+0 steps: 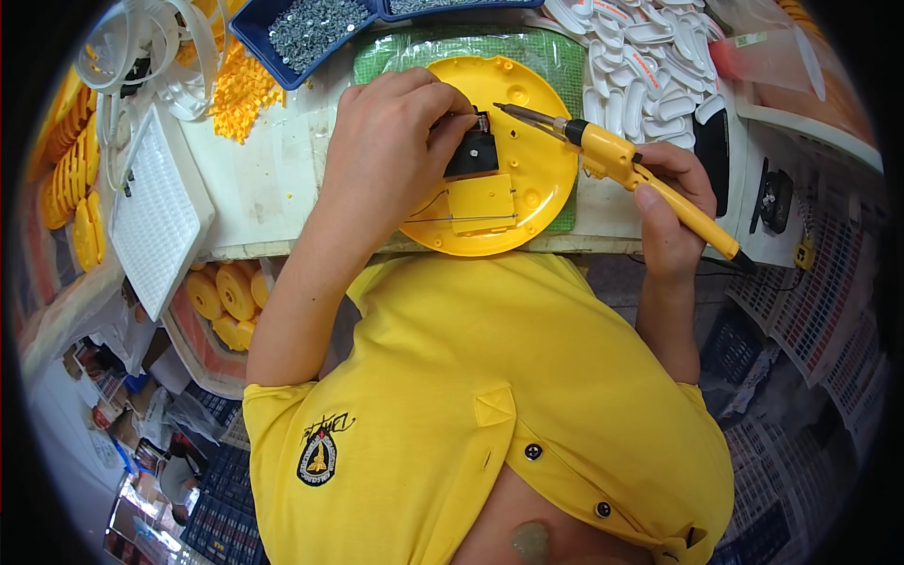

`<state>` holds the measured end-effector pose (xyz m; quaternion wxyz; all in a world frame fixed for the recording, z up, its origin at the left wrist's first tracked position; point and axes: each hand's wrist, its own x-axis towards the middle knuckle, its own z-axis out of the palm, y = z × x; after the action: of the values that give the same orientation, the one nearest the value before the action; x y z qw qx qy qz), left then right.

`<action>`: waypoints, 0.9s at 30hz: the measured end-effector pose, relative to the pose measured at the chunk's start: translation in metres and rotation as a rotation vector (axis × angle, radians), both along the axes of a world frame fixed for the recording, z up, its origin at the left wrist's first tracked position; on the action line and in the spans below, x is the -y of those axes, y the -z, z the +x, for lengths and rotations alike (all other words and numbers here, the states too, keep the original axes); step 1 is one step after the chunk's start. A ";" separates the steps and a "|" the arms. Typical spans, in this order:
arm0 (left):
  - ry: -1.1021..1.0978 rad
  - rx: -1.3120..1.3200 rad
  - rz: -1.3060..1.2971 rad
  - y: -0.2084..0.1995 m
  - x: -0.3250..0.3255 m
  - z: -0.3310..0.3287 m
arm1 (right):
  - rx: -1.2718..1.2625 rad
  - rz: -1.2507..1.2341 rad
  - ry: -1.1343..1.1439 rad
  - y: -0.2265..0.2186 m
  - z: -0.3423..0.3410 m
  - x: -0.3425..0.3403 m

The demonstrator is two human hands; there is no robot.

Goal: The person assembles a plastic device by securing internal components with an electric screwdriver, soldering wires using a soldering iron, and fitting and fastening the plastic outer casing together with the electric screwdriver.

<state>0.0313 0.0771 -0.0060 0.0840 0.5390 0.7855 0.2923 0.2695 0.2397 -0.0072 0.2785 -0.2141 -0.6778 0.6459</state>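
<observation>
A round yellow plastic shell point(546, 174) lies on a green mat point(574, 71) at the table's front edge. Inside it sit a black box-like part point(474, 158) and a yellow rectangular cover point(480, 202) with a thin metal rod across it. My left hand point(400, 132) reaches over the shell's left side, thumb and fingers pinched at the upper end of the black part. Whatever the fingertips grip is too small to make out. My right hand point(673, 202) is wrapped around a yellow soldering iron point(617, 155), whose dark tip hovers over the shell, close to my left fingertips.
Blue bins point(311, 33) of small metal screws stand at the back. Orange-yellow plastic bits point(243, 94) and a white gridded tray point(160, 207) lie left. White curved plastic parts point(645, 66) are heaped back right, near a translucent red-tinted cup point(772, 61).
</observation>
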 end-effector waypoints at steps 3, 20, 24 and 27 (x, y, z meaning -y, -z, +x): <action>0.007 -0.008 0.014 0.000 0.000 0.000 | 0.001 -0.012 0.008 0.000 0.000 0.001; 0.172 0.020 -0.018 -0.025 0.030 -0.012 | -0.015 0.032 0.216 -0.009 0.020 -0.010; 0.151 -0.014 -0.143 -0.016 0.022 0.004 | -0.051 0.065 0.420 -0.017 0.043 -0.032; 0.140 0.003 -0.117 -0.012 0.023 0.008 | -0.246 0.238 0.712 -0.029 0.094 -0.060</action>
<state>0.0389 0.0537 0.0061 0.1367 0.5864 0.7614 0.2402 0.3637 0.2994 0.0222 0.5873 -0.3230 -0.5928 0.4466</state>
